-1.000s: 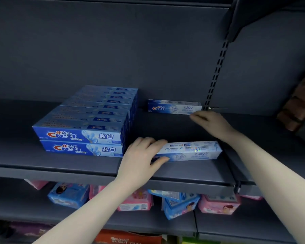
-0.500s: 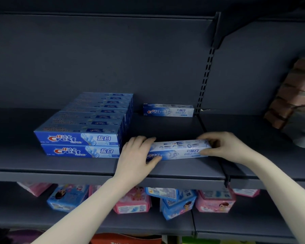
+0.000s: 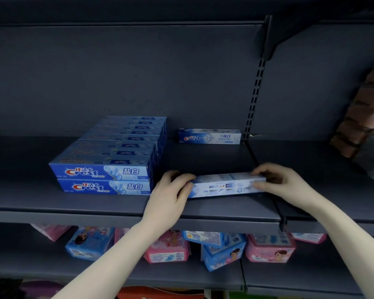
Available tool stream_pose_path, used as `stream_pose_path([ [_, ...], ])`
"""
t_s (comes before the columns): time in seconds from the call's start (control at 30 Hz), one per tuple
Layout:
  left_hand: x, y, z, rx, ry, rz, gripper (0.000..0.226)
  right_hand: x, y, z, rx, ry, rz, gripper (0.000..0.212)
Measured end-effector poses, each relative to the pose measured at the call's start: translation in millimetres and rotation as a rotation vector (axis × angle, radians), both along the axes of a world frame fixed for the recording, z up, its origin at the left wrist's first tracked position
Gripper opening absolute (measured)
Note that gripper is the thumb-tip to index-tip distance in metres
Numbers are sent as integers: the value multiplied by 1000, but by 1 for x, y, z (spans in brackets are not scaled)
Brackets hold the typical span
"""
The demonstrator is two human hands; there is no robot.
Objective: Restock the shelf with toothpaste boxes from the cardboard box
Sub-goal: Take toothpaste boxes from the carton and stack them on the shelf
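Each grip is clamped on one end of a pale toothpaste box [image 3: 226,185], left hand [image 3: 168,197] at 9 o'clock, right hand [image 3: 285,184] at 3, likely to square it on the shelf [image 3: 117,214]. A matching box [image 3: 209,136] sits at 12 o'clock by the back wall, the blue stack [image 3: 108,160] at 10

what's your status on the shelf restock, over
Left hand and right hand each grip an end of the pale toothpaste box at the shelf front. Stacked blue boxes close on its left. Nothing blocking.
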State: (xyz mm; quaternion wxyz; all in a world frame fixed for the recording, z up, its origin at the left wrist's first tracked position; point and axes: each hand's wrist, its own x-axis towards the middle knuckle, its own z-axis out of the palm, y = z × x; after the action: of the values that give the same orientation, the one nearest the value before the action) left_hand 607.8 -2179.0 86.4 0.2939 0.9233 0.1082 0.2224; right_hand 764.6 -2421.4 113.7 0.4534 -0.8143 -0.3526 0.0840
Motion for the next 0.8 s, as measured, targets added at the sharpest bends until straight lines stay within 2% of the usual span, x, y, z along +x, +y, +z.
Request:
stream_pose_path([
  [0.13, -3, -1, -3, -5, 33, 57, 42, 0, 2, 0, 2, 35, -8, 20],
  [0.23, -2, 1, -4, -51, 18, 90, 59, -1, 2, -1, 25, 67, -31, 37],
  [0.3, 1, 3, -2, -99, -33, 98, 62, -2, 4, -1, 70, 50, -60, 47],
  [0.47, 0, 0, 0, -72, -151, 79, 42, -10, 10, -1, 66, -144, -112, 58],
  [0.6, -9, -2, 0, -119, -116, -25, 43, -16, 9, -4, 21, -281, -146, 56],
  [0.7, -11, -2, 3, -138, -89, -94, 37, -17, 5, -3, -6, -261, -153, 55],
  [0.8, -10, -2, 2, -144, -93, -81, 44, -17, 4, -3, -46, -215, -137, 50],
])
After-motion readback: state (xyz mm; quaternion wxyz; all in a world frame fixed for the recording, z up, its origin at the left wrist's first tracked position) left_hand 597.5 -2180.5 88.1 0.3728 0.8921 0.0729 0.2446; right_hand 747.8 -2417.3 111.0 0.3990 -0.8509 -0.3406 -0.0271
